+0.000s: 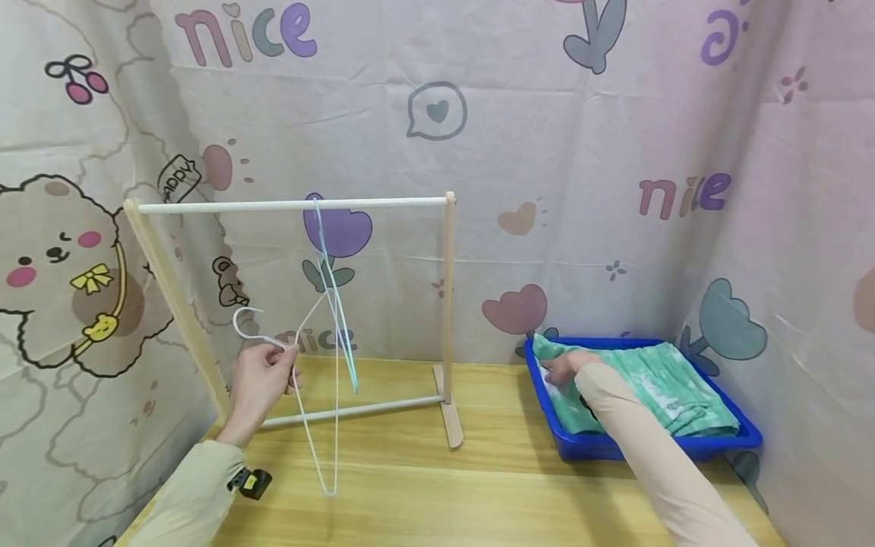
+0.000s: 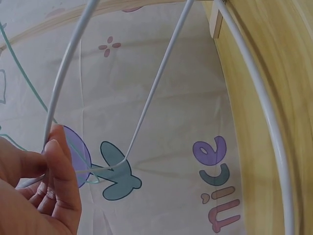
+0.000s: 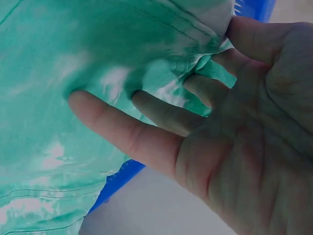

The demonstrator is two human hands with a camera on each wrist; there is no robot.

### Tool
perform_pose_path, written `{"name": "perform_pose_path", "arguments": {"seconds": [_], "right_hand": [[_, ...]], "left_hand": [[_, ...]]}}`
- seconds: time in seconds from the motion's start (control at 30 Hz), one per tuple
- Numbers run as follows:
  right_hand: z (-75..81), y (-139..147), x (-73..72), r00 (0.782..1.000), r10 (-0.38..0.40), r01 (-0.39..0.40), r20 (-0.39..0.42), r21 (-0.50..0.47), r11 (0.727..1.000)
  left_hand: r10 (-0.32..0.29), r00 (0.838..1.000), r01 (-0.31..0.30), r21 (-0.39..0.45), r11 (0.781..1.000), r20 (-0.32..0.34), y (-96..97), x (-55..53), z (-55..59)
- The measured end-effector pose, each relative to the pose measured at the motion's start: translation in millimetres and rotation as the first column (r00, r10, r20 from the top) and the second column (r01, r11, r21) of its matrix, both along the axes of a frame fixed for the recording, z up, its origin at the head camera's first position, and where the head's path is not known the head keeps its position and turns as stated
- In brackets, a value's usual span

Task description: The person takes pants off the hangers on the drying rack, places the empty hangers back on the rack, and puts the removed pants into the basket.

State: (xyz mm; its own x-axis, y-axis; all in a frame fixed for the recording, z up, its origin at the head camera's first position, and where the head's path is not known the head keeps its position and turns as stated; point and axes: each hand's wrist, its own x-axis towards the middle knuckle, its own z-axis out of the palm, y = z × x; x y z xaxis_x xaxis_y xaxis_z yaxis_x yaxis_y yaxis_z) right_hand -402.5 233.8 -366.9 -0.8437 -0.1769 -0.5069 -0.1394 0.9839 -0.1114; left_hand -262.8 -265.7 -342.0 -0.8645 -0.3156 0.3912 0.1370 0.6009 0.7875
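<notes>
My left hand [image 1: 260, 380] pinches a white wire clothes hanger [image 1: 330, 494] just below its hook, with the hook pointing left. The hanger is tilted on its side in front of the rack. In the left wrist view, thumb and fingers close around the white wire. Over at the blue basket [image 1: 750, 438], my right hand [image 1: 570, 366] is on a folded green and white garment [image 1: 649, 372]. The right wrist view shows thumb and index finger pinching the garment's [image 3: 44, 127] edge, while the other fingers spread against the cloth. Part of the index finger is hidden.
A wooden rack with a white top rail [image 1: 232, 207] stands at the left on the wood-grain table [image 1: 410, 486]. From that rail hangs a light-blue hanger [image 1: 355, 386], close behind the white one. Patterned curtains [image 1: 437, 167] enclose the back and both sides.
</notes>
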Motion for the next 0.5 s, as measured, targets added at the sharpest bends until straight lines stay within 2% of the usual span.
{"name": "perform_pose_path", "arguments": {"seconds": [0.27, 0.37, 0.5], "right_hand": [[-7.6, 0, 2.4, 0.999, -0.022, 0.019, -0.048, -0.057, 0.998], [-9.3, -3, 2.8, 0.992, 0.026, -0.034, -0.126, -0.068, 0.997], [-5.9, -10, 0.9, 0.959, 0.088, -0.111, -0.269, -0.071, 0.991]], "left_hand": [[0.05, 0.998, -0.054, -0.107, 0.993, -0.036, 1.0, -2.8, 8.4], [0.034, 0.998, -0.04, -0.116, 0.992, -0.058, 1.7, -3.5, 10.6], [-0.005, 0.997, -0.003, -0.088, 0.996, -0.081, -0.3, -4.7, 16.4]]}}
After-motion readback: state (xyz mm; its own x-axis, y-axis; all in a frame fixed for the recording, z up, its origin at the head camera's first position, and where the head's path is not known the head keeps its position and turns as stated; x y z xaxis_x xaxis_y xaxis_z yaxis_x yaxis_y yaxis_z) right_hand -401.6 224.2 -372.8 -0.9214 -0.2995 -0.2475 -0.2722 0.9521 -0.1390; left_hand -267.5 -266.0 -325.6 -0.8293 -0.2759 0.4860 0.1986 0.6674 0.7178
